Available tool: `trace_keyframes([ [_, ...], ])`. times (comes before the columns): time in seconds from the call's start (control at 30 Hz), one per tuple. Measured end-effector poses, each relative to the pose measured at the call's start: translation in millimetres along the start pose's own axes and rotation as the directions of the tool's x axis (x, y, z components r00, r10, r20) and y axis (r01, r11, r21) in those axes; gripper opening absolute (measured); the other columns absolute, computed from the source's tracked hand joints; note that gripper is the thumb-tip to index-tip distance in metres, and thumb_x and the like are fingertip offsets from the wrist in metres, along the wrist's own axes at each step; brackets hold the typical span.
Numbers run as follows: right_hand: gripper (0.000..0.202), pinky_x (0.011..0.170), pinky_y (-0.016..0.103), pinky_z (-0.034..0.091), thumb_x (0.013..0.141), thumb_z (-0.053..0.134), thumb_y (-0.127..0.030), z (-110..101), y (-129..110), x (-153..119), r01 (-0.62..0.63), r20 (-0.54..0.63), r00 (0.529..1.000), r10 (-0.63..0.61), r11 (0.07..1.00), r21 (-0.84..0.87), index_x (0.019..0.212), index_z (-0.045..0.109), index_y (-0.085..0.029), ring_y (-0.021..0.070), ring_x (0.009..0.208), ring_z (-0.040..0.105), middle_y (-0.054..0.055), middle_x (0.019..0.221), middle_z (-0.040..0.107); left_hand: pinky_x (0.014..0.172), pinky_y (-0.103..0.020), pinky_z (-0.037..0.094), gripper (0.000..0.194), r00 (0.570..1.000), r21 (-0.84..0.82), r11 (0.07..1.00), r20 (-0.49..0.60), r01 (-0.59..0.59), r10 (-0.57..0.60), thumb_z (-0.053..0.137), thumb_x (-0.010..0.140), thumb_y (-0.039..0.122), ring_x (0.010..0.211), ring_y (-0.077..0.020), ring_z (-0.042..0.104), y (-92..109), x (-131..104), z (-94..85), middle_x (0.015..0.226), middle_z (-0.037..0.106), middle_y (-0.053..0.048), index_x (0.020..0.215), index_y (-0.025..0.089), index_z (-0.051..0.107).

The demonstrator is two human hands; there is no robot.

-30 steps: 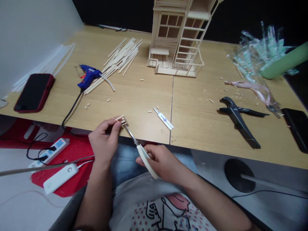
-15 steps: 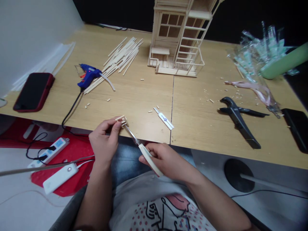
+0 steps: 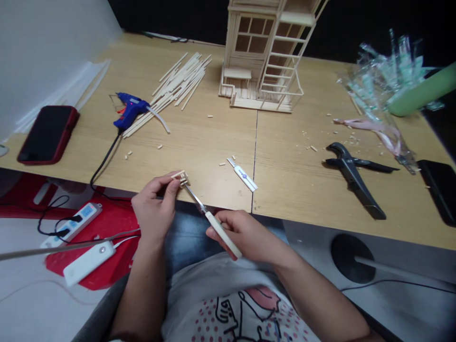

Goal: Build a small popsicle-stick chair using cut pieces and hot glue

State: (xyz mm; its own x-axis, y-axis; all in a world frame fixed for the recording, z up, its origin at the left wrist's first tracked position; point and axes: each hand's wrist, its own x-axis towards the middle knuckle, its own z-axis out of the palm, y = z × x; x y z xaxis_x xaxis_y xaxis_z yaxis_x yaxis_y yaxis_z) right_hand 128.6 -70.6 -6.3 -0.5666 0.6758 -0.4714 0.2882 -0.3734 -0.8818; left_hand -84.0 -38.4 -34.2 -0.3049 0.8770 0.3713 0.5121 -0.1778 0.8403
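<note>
Near the table's front edge, my left hand pinches a small wooden piece made of short sticks. My right hand is closed round the pale handles of scissors, whose metal blades reach up and left to the wooden piece. A white utility knife lies on the table to the right of the blades. Short stick bits are beside it. Further back stands a wooden model house with a ladder and railing. A pile of thin sticks lies to its left.
A blue glue gun and a red-cased phone rest on the left. On the right are a black tool, plastic wrappers, a green cylinder and a black object. Power strips sit below, left.
The scissor handles have closed together in my right hand. My left hand and the wooden piece are nearly where they were.
</note>
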Motion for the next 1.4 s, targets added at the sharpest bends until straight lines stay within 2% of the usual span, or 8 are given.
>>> trace_keyframes([
  [0.33, 0.042, 0.044, 0.022, 0.038, 0.093, 0.064, -0.056, 2.1, 4.8, 2.7, 0.006, 0.036, 0.999, -0.009, 0.995, 0.103, 0.075, 0.048, -0.022, 0.0104, 0.045, 0.052, -0.006, 0.054, 0.052, 0.093, -0.036, 0.061, 0.012, 0.998, 0.028, 0.999, -0.033, -0.046, 0.047, 0.07, 0.092, 0.028, 0.1, -0.0206, 0.077, -2.1, -1.4, 3.0, 0.104, 0.081, -0.006, 0.099, 0.022, 0.077],
  [0.8, 0.043, 0.046, 0.023, 0.031, 0.094, 0.063, -0.057, 3.0, 4.9, 1.9, 0.02, -0.008, 1.0, -0.02, 1.0, -0.015, 0.074, 0.049, -0.021, 0.0099, 0.048, 0.049, -0.005, 0.055, 0.055, 0.096, -0.039, 0.06, 0.01, 0.995, 0.033, 0.995, -0.017, -0.097, 0.098, 0.069, 0.093, 0.024, 0.103, -0.0206, 0.076, -5.0, -3.4, 2.1, 0.108, 0.08, -0.007, 0.099, 0.021, 0.076],
  [1.17, 0.046, 0.048, 0.024, 0.026, 0.092, 0.064, -0.061, 2.6, 1.4, 2.6, -0.006, -0.013, 1.0, 0.005, 0.998, -0.06, 0.074, 0.05, -0.021, 0.0096, 0.05, 0.046, -0.005, 0.056, 0.054, 0.096, -0.039, 0.06, 0.011, 0.996, 0.044, 0.995, 0.002, -0.09, 0.09, 0.068, 0.093, 0.026, 0.103, -0.0204, 0.076, -3.9, -2.7, 1.2, 0.109, 0.08, -0.007, 0.1, 0.022, 0.076],
  [1.4, 0.042, 0.049, 0.024, 0.024, 0.093, 0.064, -0.055, 2.5, -1.1, 2.5, 0.003, -0.035, 0.999, -0.007, 0.994, -0.106, 0.074, 0.051, -0.021, 0.0092, 0.051, 0.042, -0.005, 0.057, 0.052, 0.097, -0.039, 0.059, 0.011, 0.994, 0.045, 0.993, 0.0, -0.11, 0.11, 0.068, 0.093, 0.025, 0.104, -0.0205, 0.075, -4.2, -3.0, 1.8, 0.108, 0.08, -0.007, 0.101, 0.021, 0.076],
])
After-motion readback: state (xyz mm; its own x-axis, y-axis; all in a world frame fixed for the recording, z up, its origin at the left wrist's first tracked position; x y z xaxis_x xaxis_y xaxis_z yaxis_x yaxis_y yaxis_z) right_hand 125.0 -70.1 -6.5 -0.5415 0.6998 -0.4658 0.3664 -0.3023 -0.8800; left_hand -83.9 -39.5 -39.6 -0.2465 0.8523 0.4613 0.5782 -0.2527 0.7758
